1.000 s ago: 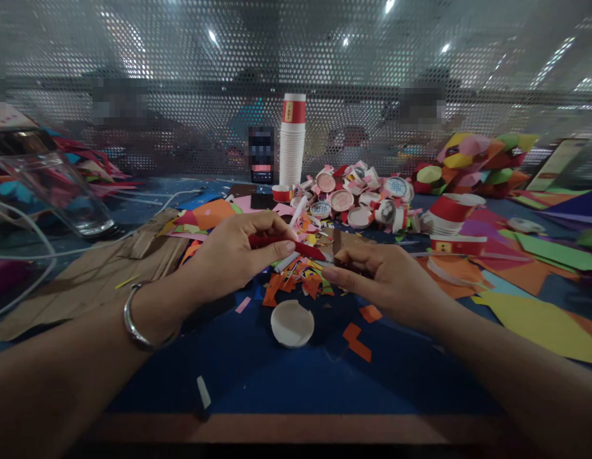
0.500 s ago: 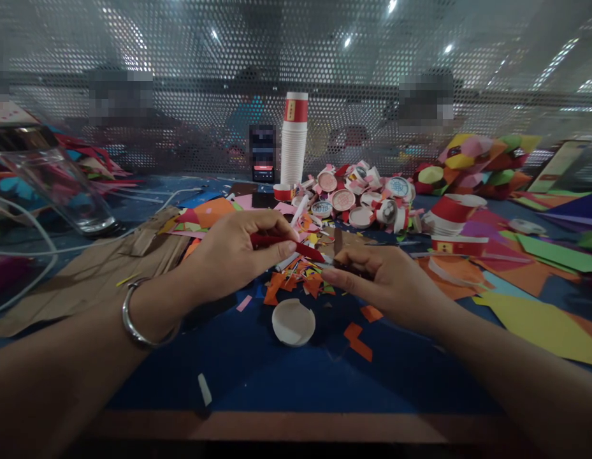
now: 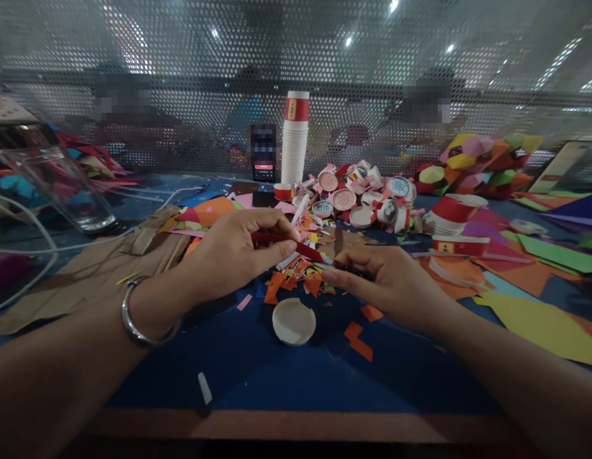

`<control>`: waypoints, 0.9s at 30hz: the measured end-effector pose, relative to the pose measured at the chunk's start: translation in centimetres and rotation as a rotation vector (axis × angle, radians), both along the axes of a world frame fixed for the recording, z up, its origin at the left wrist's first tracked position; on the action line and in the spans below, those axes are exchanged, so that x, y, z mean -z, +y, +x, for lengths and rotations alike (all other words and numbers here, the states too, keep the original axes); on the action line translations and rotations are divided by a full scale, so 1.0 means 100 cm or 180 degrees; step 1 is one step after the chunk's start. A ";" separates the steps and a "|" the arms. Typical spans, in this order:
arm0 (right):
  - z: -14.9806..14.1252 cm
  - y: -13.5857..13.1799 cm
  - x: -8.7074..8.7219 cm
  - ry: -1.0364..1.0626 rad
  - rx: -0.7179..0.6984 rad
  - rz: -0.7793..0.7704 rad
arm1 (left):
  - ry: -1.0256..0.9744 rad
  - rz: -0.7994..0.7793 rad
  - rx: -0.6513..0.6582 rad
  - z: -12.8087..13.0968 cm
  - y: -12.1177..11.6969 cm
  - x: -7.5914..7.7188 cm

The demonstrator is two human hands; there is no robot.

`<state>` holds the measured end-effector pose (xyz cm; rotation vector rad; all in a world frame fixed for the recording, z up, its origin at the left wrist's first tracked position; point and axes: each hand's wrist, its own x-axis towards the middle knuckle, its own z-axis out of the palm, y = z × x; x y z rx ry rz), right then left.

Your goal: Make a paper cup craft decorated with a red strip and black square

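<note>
My left hand (image 3: 238, 252) is closed round a narrow red strip (image 3: 308, 250), which looks like a piece of paper cup wall. The strip points right toward my right hand (image 3: 376, 274). Thumb and forefinger of that hand are pinched just past the strip's end, where a small pale bit shows; what they grip is mostly hidden. Below both hands, a round white cup bottom (image 3: 294, 323) with a cut rim lies on the blue tabletop (image 3: 276, 382). Colourful paper scraps (image 3: 300, 280) are heaped behind the strip.
A tall stack of paper cups (image 3: 294, 146) stands at the back beside a propped phone (image 3: 263, 153). Many cut cup bottoms (image 3: 343, 199) are piled right of it. A glass bottle (image 3: 71, 178) and cardboard (image 3: 85, 274) lie left; cut cups (image 3: 453, 213) and coloured paper (image 3: 539, 325) lie right.
Both hands and the red strip stay almost exactly where they were. The whole view has shifted very slightly.
</note>
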<state>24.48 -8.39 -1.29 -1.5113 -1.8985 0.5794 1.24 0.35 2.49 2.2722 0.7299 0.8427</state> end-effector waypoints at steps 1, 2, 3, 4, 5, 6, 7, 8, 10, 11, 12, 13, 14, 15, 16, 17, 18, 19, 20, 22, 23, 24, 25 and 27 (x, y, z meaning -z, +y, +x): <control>0.000 0.000 0.000 -0.0009 0.0004 0.0008 | 0.0005 0.0015 -0.0003 0.000 0.000 0.000; 0.000 0.000 0.000 -0.0018 0.0002 0.0009 | 0.0005 0.0013 0.0002 0.000 0.000 0.000; 0.000 0.000 0.001 -0.0025 -0.0003 0.0004 | 0.0001 -0.0003 0.0012 0.000 0.000 0.000; 0.001 0.000 0.001 -0.0032 -0.0014 0.0002 | -0.0009 -0.0020 0.0022 0.000 0.000 0.000; 0.001 0.000 0.001 -0.0039 -0.0023 0.0007 | -0.0016 -0.0029 0.0025 0.000 0.000 -0.001; 0.001 0.000 0.001 -0.0046 -0.0031 0.0019 | -0.0012 -0.0034 0.0025 0.000 -0.001 -0.001; 0.001 0.000 0.001 -0.0057 -0.0037 0.0031 | -0.0005 -0.0035 0.0023 0.000 -0.001 -0.002; 0.001 0.000 0.002 -0.0063 -0.0044 0.0038 | 0.0004 -0.0035 0.0016 0.000 -0.001 -0.002; 0.002 0.001 0.002 -0.0075 -0.0056 0.0042 | 0.0034 -0.0071 0.0012 0.000 -0.001 -0.003; 0.002 0.001 0.002 -0.0083 -0.0061 0.0045 | 0.0038 -0.0096 0.0008 0.000 -0.001 -0.003; 0.002 0.001 0.003 -0.0088 -0.0063 0.0049 | 0.0037 -0.0127 0.0005 0.001 -0.001 -0.003; 0.002 0.001 0.003 -0.0095 -0.0058 0.0057 | 0.0028 -0.0172 0.0007 0.001 0.000 -0.002; 0.002 0.001 0.003 -0.0106 -0.0055 0.0064 | -0.0002 -0.0223 0.0008 0.001 0.001 -0.002; 0.002 0.000 0.002 -0.0123 -0.0058 0.0072 | -0.0047 -0.0267 0.0007 0.001 0.002 -0.001; 0.002 0.000 0.002 -0.0142 -0.0063 0.0081 | -0.0095 -0.0298 -0.0005 0.001 0.002 0.000; 0.002 0.000 0.002 -0.0158 -0.0064 0.0096 | -0.0130 -0.0327 -0.0020 0.001 0.003 0.000; 0.002 0.001 0.002 -0.0171 -0.0065 0.0116 | -0.0157 -0.0357 -0.0041 0.001 0.004 0.001; 0.002 0.001 0.001 -0.0189 -0.0070 0.0130 | -0.0165 -0.0392 -0.0066 0.001 0.004 0.001; 0.002 0.001 0.001 -0.0206 -0.0072 0.0132 | -0.0162 -0.0440 -0.0089 0.001 0.004 0.001; 0.002 0.001 0.001 -0.0251 -0.0062 0.0128 | -0.0189 -0.0591 -0.0122 0.001 0.004 0.001; 0.001 0.001 0.000 -0.0277 -0.0053 0.0127 | -0.0234 -0.0674 -0.0131 0.002 0.004 0.001; 0.001 0.001 0.000 -0.0304 -0.0047 0.0129 | -0.0293 -0.0753 -0.0140 0.002 0.004 0.001; 0.001 0.000 0.000 -0.0323 -0.0040 0.0134 | -0.0364 -0.0828 -0.0147 0.002 0.003 0.002; 0.001 0.000 0.000 -0.0332 -0.0032 0.0136 | -0.0538 -0.0967 -0.0160 0.003 0.004 0.004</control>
